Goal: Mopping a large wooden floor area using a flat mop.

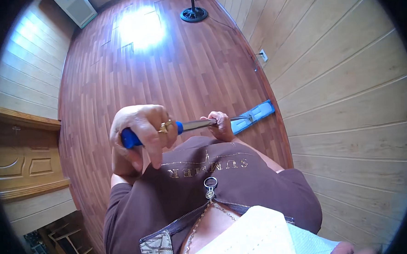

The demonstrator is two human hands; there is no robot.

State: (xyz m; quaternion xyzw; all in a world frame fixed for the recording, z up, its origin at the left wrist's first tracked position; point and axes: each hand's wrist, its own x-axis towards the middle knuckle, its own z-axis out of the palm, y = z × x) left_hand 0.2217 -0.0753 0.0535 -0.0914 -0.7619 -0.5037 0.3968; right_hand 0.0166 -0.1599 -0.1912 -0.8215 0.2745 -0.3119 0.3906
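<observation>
A flat mop slants across the view in front of my chest. My left hand (pixel 144 130), with a gold ring on one finger, is wrapped round the blue grip (pixel 130 137) at the top of its handle. Lower down, my right hand (pixel 221 126) is closed round the metal pole (pixel 195 124). The light blue mop head (pixel 258 115) lies flat on the wood-patterned floor (pixel 182 73), its far end close to the right wall. Part of the pole is hidden behind my right hand.
A pale panelled wall (pixel 340 97) runs along the right, with a socket (pixel 263 55) low on it. Ahead stands a round black base (pixel 194 14) with a cable beside it. A white cabinet-like unit (pixel 77 10) is far left, a wooden door (pixel 26 164) left, a rack (pixel 71 244) lower left.
</observation>
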